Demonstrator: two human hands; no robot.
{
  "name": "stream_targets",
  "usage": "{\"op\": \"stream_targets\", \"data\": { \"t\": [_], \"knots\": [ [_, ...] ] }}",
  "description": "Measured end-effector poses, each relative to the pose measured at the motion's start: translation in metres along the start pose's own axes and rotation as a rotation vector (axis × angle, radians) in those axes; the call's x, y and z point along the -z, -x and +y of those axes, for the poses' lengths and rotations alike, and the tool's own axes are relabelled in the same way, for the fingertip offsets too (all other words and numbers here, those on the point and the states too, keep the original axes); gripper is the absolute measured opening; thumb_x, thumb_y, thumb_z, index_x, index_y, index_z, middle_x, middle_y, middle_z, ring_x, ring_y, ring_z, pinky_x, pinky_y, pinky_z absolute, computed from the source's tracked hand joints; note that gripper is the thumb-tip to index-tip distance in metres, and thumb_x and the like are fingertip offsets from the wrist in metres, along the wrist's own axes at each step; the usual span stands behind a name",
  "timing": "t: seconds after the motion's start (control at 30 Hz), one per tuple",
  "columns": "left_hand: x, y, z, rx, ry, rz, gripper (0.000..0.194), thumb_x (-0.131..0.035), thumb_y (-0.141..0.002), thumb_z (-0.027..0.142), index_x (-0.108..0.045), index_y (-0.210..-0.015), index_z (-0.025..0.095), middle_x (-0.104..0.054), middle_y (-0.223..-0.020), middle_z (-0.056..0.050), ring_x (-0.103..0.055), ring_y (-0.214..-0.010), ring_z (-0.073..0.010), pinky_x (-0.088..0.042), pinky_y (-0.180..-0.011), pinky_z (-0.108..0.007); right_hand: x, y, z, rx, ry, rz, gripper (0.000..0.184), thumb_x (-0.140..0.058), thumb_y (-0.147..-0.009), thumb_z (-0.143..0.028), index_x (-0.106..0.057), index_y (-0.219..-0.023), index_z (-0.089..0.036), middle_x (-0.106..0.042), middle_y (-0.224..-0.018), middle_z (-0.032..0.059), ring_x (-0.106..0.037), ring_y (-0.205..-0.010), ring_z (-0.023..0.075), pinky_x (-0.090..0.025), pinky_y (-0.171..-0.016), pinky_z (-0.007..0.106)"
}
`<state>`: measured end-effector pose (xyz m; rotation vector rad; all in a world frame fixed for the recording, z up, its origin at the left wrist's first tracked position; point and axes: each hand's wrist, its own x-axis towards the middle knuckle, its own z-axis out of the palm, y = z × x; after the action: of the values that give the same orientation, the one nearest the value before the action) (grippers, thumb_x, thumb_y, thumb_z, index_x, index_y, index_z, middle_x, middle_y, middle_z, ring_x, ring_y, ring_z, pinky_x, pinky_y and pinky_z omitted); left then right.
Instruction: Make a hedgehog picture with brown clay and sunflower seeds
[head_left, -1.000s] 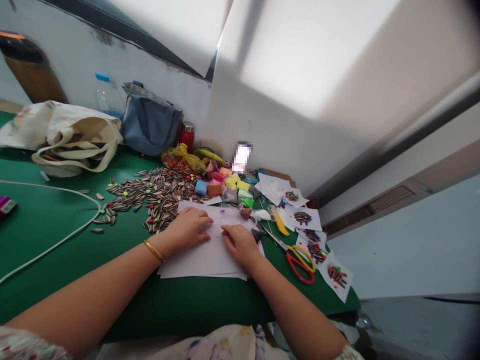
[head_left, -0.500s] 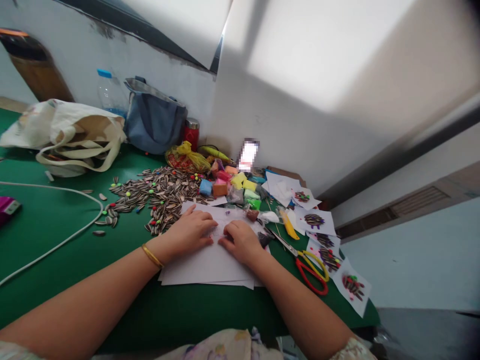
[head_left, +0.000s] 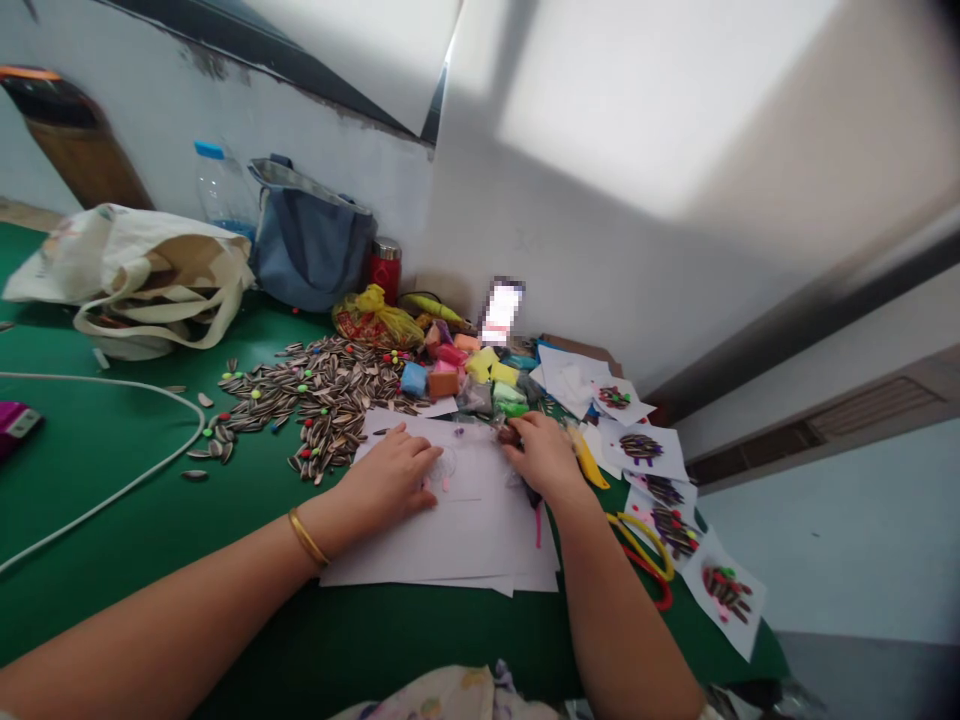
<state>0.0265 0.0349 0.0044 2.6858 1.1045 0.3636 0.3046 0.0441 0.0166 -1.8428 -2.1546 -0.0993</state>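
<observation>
My left hand (head_left: pixel 397 472) lies on the left part of a stack of white paper (head_left: pixel 450 545), fingers stretched out. Beside its fingertips a faint round drawing (head_left: pixel 444 462) with small pink bits (head_left: pixel 445 485) shows on the top sheet. At the sheet's far right edge, my right hand (head_left: pixel 546 455) has its fingers bent over a small packet of brown clay (head_left: pixel 509 433); its grip is partly hidden. Under the right wrist a dark packet (head_left: pixel 533 497) and a pink strip (head_left: pixel 538 527) show. Scissors with red and yellow handles (head_left: pixel 646 545) lie partly behind the right forearm.
Sunflower seeds (head_left: pixel 337 385) with coloured beads are heaped at the left. Coloured clay packets (head_left: pixel 480 365) lie behind the paper. Seed pictures (head_left: pixel 641 447) line the right edge. Bags (head_left: pixel 311 240), a red flask (head_left: pixel 385 270) and a propped phone (head_left: pixel 501 312) stand behind; a white cable (head_left: pixel 150 450) curves leftward.
My right hand has moved right and away from the middle of the paper to the brown clay packet. My left hand stays on the sheet, its fingers flatter, and more of the drawing is uncovered.
</observation>
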Motion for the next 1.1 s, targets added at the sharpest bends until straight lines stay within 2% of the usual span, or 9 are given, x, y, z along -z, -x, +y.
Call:
{"op": "stream_targets", "data": {
  "t": [0.17,0.23,0.3,0.4,0.6,0.77,0.93,1.03,1.1],
  "knots": [
    [0.012,-0.002,-0.007,-0.020,0.109,-0.019,0.061,-0.073,-0.078,0.046,-0.056,-0.132,0.023,-0.068,-0.120,-0.011,-0.061,-0.113,-0.0272,-0.025,-0.116,-0.050,-0.009,0.004,0.005,-0.022,-0.064,0.076,0.017,-0.061,-0.085,-0.023,-0.070,-0.100,-0.022,-0.066,-0.109,0.0119,-0.055,-0.100,0.0287,-0.040,-0.086,0.042],
    [0.016,-0.002,-0.012,-0.003,0.138,0.044,0.051,-0.066,-0.085,0.045,-0.058,-0.130,0.023,-0.067,-0.122,-0.009,-0.059,-0.116,-0.0253,-0.028,-0.115,-0.047,-0.007,0.003,0.010,-0.045,-0.130,0.111,0.020,-0.059,-0.085,-0.023,-0.068,-0.103,-0.021,-0.067,-0.109,0.0112,-0.057,-0.099,0.0282,-0.041,-0.088,0.042],
    [0.018,-0.002,-0.020,0.055,0.150,0.121,0.039,-0.058,-0.091,0.042,-0.063,-0.123,0.021,-0.067,-0.121,-0.010,-0.059,-0.116,-0.0248,-0.038,-0.108,-0.042,-0.004,0.003,0.017,-0.093,-0.234,0.160,0.025,-0.058,-0.086,-0.026,-0.067,-0.107,-0.020,-0.068,-0.109,0.0106,-0.058,-0.100,0.0280,-0.043,-0.089,0.042],
    [0.017,-0.003,-0.029,0.144,0.177,0.183,0.034,-0.048,-0.095,0.039,-0.067,-0.115,0.020,-0.069,-0.116,-0.009,-0.061,-0.110,-0.0240,-0.047,-0.097,-0.038,0.000,0.004,0.028,-0.189,-0.445,0.262,0.032,-0.056,-0.087,-0.035,-0.065,-0.113,-0.019,-0.068,-0.109,0.0103,-0.061,-0.100,0.0267,-0.046,-0.089,0.041],
    [0.010,-0.004,-0.024,0.125,0.223,0.094,0.035,-0.045,-0.095,0.036,-0.066,-0.119,0.021,-0.069,-0.118,-0.007,-0.064,-0.108,-0.0224,-0.050,-0.095,-0.035,0.004,0.006,0.048,-0.357,-0.682,0.382,0.040,-0.054,-0.089,-0.044,-0.064,-0.117,-0.018,-0.069,-0.109,0.0095,-0.062,-0.098,0.0245,-0.048,-0.089,0.040],
    [0.006,-0.002,-0.014,0.082,0.192,0.018,0.036,-0.047,-0.094,0.032,-0.064,-0.124,0.022,-0.069,-0.120,-0.008,-0.064,-0.109,-0.0232,-0.049,-0.097,-0.036,-0.002,0.005,0.049,-0.315,-0.763,0.336,0.039,-0.052,-0.090,-0.042,-0.063,-0.120,-0.019,-0.069,-0.113,0.0097,-0.064,-0.102,0.0239,-0.048,-0.093,0.041],
    [0.002,-0.001,-0.013,0.078,0.259,-0.001,0.037,-0.047,-0.096,0.033,-0.061,-0.127,0.021,-0.067,-0.123,-0.008,-0.062,-0.113,-0.0225,-0.047,-0.099,-0.036,-0.003,0.004,0.033,-0.280,-0.831,0.325,0.035,-0.053,-0.090,-0.038,-0.064,-0.118,-0.019,-0.069,-0.112,0.0081,-0.064,-0.102,0.0233,-0.049,-0.094,0.040],
    [0.004,-0.001,-0.012,0.055,0.291,0.034,0.035,-0.047,-0.095,0.032,-0.062,-0.125,0.021,-0.067,-0.121,-0.009,-0.061,-0.112,-0.0218,-0.047,-0.098,-0.034,-0.002,0.007,0.010,-0.144,-0.784,0.254,0.029,-0.049,-0.093,-0.034,-0.066,-0.112,-0.020,-0.070,-0.104,0.0072,-0.064,-0.098,0.0232,-0.049,-0.090,0.039],
    [0.005,-0.001,-0.011,0.039,0.308,0.062,0.033,-0.049,-0.095,0.031,-0.063,-0.122,0.022,-0.066,-0.119,-0.009,-0.061,-0.110,-0.0214,-0.048,-0.096,-0.033,-0.001,0.012,-0.012,0.002,-0.720,0.222,0.027,-0.050,-0.093,-0.031,-0.065,-0.113,-0.021,-0.068,-0.108,0.0080,-0.062,-0.100,0.0234,-0.049,-0.091,0.039]
  ]
}}
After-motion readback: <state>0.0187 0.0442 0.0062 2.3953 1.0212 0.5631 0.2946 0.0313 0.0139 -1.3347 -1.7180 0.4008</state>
